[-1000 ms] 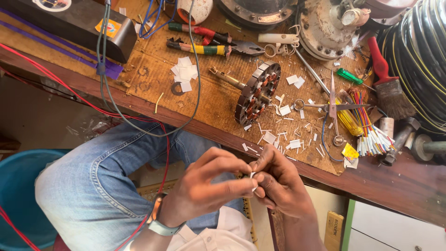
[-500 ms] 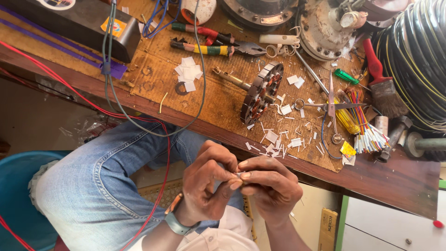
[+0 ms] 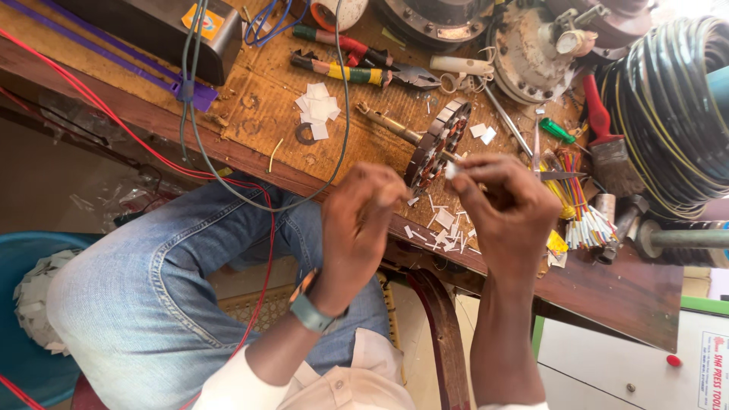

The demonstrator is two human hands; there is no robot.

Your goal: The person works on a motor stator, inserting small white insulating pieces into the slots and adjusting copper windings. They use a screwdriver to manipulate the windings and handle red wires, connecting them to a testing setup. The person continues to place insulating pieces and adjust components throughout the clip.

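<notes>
Both hands working at the stator core on the bench edge.
Right hand [image 3: 507, 211] is pinching a small white paper slip [image 3: 452, 170] beside the stator core [image 3: 439, 143]; left hand [image 3: 358, 220] is hovering near it, fingers curled together, blurred, contents unclear. Pliers [image 3: 357, 72] are lying behind.

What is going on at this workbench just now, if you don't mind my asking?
A person in jeans sits at a cluttered wooden bench. The right hand pinches a small white paper slip right beside a wound motor stator lying on the bench. The left hand, with a wristband, is raised next to it; whether it holds anything cannot be told. White paper scraps, pliers and coloured sleeves lie around.
</notes>
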